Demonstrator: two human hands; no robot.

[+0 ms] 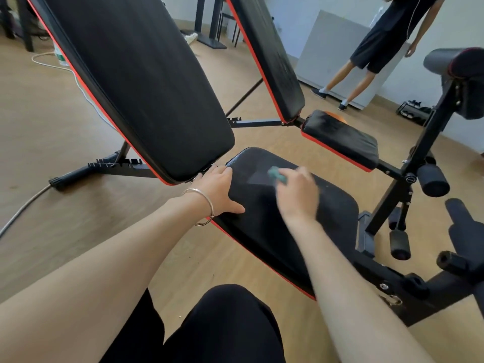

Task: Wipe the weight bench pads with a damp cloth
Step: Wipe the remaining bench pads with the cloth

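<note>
The backrest pad (136,82) of the near weight bench is the biggest thing in front of you. It is black with red edging and tilted up, and its long axis runs from 11 o'clock down to the centre of your view, where its lower end sits just above the hinge. The seat pad (293,231) carries on along the same line, running from the centre toward 5 o'clock with its narrow end at the hinge. A second bench stands behind at 1 o'clock; its backrest (269,56) is also raised and its small seat (340,138) points toward 3 o'clock. At 3 to 4 o'clock the black leg frame (419,153) with its foam rollers (432,179) crowds the far end of your seat pad. Another person (379,43) stands at 1 o'clock beside a white panel (332,53) leaning on the wall. A cable (26,205) trails across the wooden floor (65,121) at 9 o'clock.

Your left hand (217,189) lies flat on the seat pad's near-left edge by the hinge, with the fingers straight and pointing to 1 o'clock and the thumb spread onto the pad. Your right hand (298,192) is blurred. It is curled around the teal cloth (277,174), which sticks out past the fingers and sits on the upper part of the seat pad, just right of your left hand. A silver bangle (201,205) circles your left wrist.
</note>
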